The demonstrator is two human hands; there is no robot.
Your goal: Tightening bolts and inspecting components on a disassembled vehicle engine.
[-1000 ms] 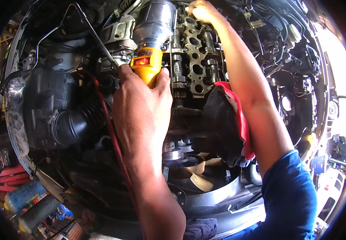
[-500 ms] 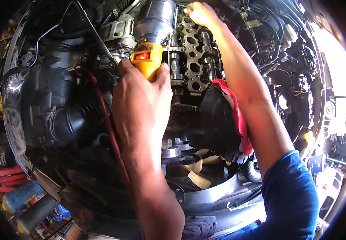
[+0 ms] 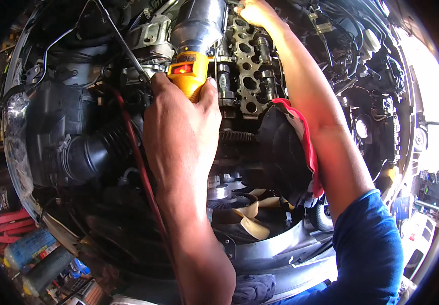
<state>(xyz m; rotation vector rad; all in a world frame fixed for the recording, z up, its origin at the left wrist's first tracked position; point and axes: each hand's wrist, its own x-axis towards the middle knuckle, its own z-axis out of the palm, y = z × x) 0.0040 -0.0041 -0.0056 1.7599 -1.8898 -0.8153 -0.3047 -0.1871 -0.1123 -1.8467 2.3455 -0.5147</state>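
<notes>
My left hand [image 3: 181, 119] is wrapped round the yellow handle of a work lamp [image 3: 189, 73], which has a red switch and a wide metal shade pointing away from me. Beyond it stretches an open engine, with a flat metal plate full of holes [image 3: 249, 94] between two camshafts [image 3: 224, 84]. Reaching to the engine's far end, my right hand [image 3: 257, 12] has its fingers bent together at a small part that I cannot make out. A red cloth [image 3: 308, 152] lies over a dark cover beside my right forearm.
A cooling fan [image 3: 252, 226] sits in its shroud nearer me. On the left are a black ribbed air duct [image 3: 90, 155] and a red hose [image 3: 140, 168] passing along my left forearm. A thin bent rod [image 3: 123, 43] rises by the lamp. Wiring [image 3: 351, 51] crowds the right.
The view has shifted slightly, so the engine sits a little differently in it. Both hands keep their places, the left still holding the work lamp.
</notes>
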